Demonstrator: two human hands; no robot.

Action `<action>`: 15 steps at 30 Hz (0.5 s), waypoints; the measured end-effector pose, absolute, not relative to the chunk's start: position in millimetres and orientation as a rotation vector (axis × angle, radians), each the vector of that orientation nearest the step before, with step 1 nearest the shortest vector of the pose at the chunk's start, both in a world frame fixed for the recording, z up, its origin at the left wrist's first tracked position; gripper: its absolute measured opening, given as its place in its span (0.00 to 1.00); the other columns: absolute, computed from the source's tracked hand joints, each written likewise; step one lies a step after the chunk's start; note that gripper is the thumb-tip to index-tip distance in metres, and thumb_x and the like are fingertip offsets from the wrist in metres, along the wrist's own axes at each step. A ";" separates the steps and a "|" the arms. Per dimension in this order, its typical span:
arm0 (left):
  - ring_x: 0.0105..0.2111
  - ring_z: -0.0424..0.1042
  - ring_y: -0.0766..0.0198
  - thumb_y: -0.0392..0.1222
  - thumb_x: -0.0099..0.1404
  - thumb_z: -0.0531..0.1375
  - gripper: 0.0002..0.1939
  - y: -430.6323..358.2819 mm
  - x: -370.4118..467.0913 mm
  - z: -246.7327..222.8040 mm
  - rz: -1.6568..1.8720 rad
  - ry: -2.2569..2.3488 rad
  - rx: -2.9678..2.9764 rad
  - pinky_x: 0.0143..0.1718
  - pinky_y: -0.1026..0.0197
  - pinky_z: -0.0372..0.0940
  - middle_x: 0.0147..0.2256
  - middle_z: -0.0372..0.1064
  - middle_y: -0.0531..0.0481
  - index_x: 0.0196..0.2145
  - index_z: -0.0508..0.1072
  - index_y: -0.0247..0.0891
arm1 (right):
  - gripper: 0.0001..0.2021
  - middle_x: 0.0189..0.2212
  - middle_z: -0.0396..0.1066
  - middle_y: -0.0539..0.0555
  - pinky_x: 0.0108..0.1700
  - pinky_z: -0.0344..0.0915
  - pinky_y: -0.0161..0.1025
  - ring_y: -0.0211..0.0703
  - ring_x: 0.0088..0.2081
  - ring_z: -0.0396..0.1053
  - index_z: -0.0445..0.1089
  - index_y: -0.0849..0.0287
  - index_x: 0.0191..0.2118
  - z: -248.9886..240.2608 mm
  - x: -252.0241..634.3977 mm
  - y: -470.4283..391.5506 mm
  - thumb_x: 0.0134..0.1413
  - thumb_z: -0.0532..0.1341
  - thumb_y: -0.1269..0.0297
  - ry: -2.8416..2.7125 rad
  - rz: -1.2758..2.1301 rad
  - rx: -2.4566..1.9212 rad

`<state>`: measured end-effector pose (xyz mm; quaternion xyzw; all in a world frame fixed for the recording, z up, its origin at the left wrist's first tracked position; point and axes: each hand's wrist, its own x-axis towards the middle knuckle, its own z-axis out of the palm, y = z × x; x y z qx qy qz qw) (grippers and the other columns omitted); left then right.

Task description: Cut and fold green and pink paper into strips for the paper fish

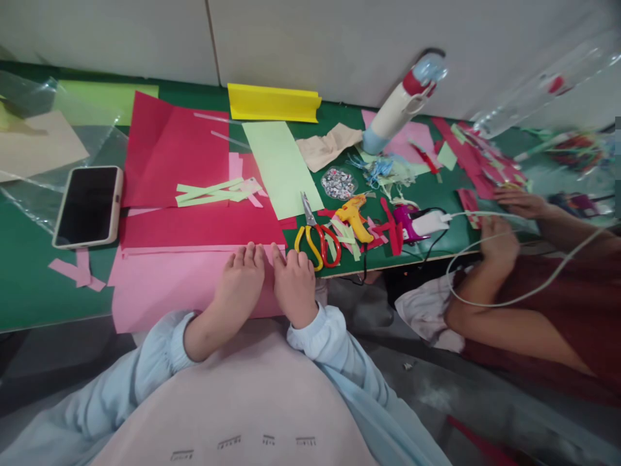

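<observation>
A large pink paper sheet (165,281) lies at the table's front edge, partly hanging over it. My left hand (242,278) rests flat on this sheet, fingers stretched forward and close together. Beside it, my right hand (295,285) presses on the same sheet near its right end, index finger extended and the others slightly bent. Neither hand grips anything. The fingertips lie along the edge where pink meets red paper (204,226). Just right of my right hand are scissors (320,244) with one yellow and one red handle, blades pointing away.
A phone (88,206) lies left. Green strips (208,192) cross the red sheets. A yellow glue gun (358,217), bead dish (338,183), bottle (400,107) and purple device (406,223) stand right. A white cable (504,303) loops near a co-worker's hands (499,243).
</observation>
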<state>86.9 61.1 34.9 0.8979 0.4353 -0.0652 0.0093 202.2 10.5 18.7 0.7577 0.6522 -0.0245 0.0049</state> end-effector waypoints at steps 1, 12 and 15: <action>0.59 0.68 0.45 0.26 0.67 0.47 0.26 61.1 86.7 34.4 -0.193 1.355 2.811 0.57 0.50 0.66 0.60 0.62 0.27 0.61 0.65 0.20 | 0.23 0.42 0.66 0.61 0.44 0.58 0.44 0.48 0.44 0.60 0.57 0.53 0.67 18.2 202.4 10.4 0.68 0.48 0.69 2.043 -0.075 2.377; 0.60 0.66 0.45 0.25 0.66 0.47 0.27 59.9 88.9 36.0 -0.206 1.379 2.783 0.58 0.50 0.65 0.60 0.62 0.24 0.61 0.63 0.14 | 0.23 0.42 0.67 0.61 0.45 0.60 0.44 0.48 0.44 0.60 0.58 0.58 0.66 19.2 198.6 12.4 0.68 0.47 0.69 2.066 -0.081 2.402; 0.60 0.66 0.45 0.26 0.67 0.47 0.26 60.7 88.2 39.5 -0.211 1.363 2.767 0.60 0.50 0.63 0.60 0.62 0.26 0.61 0.63 0.16 | 0.23 0.43 0.68 0.62 0.46 0.61 0.44 0.48 0.45 0.61 0.59 0.58 0.65 20.6 198.7 12.8 0.68 0.47 0.70 2.064 -0.087 2.404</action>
